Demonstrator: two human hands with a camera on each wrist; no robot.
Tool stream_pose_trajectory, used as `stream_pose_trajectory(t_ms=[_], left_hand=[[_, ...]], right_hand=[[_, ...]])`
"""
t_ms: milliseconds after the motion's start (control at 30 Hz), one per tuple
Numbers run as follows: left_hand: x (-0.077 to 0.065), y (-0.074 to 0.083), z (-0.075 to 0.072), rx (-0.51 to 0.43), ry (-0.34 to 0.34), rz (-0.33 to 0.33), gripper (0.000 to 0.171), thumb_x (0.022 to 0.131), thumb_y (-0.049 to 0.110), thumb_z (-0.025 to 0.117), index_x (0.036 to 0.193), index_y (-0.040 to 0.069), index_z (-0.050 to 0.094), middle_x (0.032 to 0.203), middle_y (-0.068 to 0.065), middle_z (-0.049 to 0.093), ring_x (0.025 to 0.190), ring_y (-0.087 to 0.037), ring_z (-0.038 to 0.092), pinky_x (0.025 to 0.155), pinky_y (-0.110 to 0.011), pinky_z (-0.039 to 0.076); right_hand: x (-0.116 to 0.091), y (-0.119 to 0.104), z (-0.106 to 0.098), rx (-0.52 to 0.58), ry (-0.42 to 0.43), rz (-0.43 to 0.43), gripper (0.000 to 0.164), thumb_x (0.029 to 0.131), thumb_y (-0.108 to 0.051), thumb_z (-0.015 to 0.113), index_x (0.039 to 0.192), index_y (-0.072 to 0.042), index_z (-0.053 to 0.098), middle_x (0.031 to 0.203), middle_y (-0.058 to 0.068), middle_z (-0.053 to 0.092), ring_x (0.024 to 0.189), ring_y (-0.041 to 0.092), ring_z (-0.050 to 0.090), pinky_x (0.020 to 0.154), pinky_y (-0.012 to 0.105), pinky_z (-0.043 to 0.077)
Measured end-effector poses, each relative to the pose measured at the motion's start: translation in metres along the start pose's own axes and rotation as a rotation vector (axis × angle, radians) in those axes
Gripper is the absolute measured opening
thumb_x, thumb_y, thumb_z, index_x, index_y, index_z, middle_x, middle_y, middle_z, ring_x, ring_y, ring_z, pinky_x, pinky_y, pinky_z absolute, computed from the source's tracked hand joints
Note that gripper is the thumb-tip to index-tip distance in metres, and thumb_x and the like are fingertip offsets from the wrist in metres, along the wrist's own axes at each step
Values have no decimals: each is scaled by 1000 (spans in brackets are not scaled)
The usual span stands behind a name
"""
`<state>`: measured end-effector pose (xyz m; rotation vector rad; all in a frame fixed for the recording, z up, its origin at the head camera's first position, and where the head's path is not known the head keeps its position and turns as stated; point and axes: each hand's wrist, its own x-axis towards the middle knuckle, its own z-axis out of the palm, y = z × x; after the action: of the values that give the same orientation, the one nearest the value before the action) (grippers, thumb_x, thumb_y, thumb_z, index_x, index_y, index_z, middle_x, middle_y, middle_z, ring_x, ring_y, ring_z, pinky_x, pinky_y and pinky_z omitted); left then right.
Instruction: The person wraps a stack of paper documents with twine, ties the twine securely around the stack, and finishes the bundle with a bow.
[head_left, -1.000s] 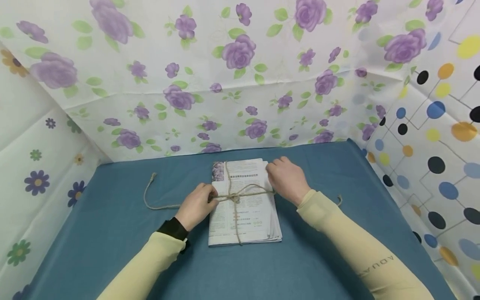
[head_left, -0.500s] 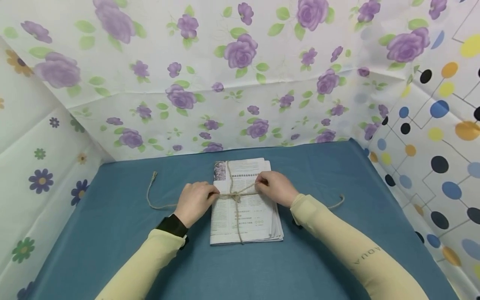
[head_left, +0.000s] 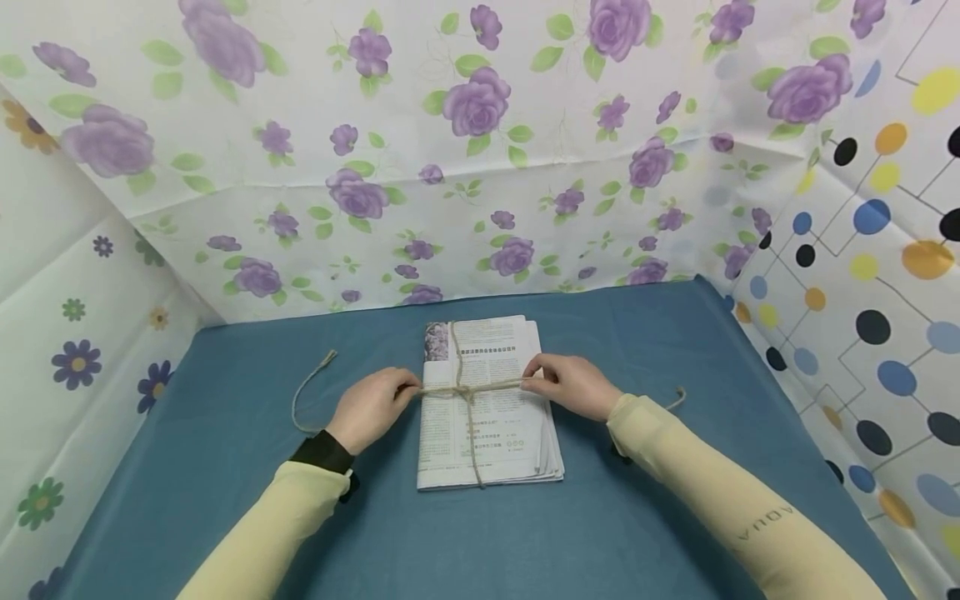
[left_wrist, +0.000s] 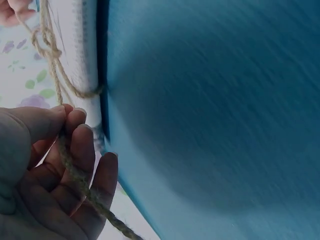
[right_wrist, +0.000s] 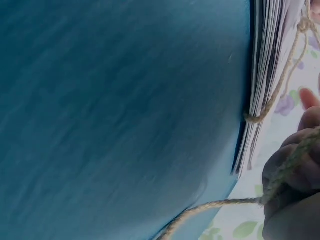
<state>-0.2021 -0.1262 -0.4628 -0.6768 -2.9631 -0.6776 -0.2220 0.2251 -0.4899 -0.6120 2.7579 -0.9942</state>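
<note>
A stack of folded newspapers (head_left: 495,450) lies on the blue cloth, bound crosswise by twine (head_left: 472,433) with a knot (head_left: 463,390) near the middle of the top sheet. At the stack's left edge, my left hand (head_left: 375,408) pinches one twine end between thumb and fingertips; the left wrist view shows that twine (left_wrist: 75,172) running down across the fingers. Over the right part of the stack, my right hand (head_left: 573,385) grips the other end. Both lengths look straight between the knot and the hands. In the right wrist view the twine (right_wrist: 220,204) trails from the right hand.
Blue cloth (head_left: 450,550) covers the tabletop. A loose twine tail (head_left: 300,400) curls left of the left hand, and another tail (head_left: 678,397) shows beyond the right sleeve. Floral sheeting (head_left: 420,100) stands behind, with dotted sheeting (head_left: 862,350) on the right.
My right hand came in from the stack's right edge, then drew slightly back right. My left hand moved a little left. The loop at the knot has gone and the twine has straightened.
</note>
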Motion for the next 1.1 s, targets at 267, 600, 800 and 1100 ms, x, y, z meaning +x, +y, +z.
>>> stream_pose_trajectory(t_ms=[267, 600, 800, 1100], left_hand=[[-6, -14, -7, -15, -32, -38, 13, 102, 14, 66, 109, 10, 76, 103, -5, 71, 87, -19, 66, 75, -42, 53], [-14, -26, -10, -32, -70, -41, 11, 103, 14, 65, 105, 10, 76, 99, -4, 70, 85, -17, 64, 76, -42, 53], [-21, -33, -16, -49, -99, -35, 10, 102, 12, 65, 105, 9, 74, 96, -3, 69, 80, -14, 60, 72, -40, 50], [-24, -37, -21, -54, -138, -44, 11, 103, 12, 64, 103, 8, 74, 91, -1, 67, 73, -11, 55, 67, -37, 46]], right_hand=[[-3, 1, -7, -69, -19, 33, 23, 106, -39, 58, 112, -27, 76, 94, -11, 69, 72, 12, 59, 68, 36, 46], [3, 3, -5, -210, -42, 4, 21, 107, -31, 58, 103, -20, 76, 82, -6, 57, 69, 15, 49, 65, 35, 41], [3, 5, -8, -196, -65, 10, 22, 108, -30, 56, 107, -20, 75, 86, -5, 56, 72, 16, 48, 67, 36, 40], [6, 9, -10, -172, -64, 24, 21, 108, -30, 56, 104, -20, 73, 87, -3, 56, 74, 18, 48, 69, 37, 40]])
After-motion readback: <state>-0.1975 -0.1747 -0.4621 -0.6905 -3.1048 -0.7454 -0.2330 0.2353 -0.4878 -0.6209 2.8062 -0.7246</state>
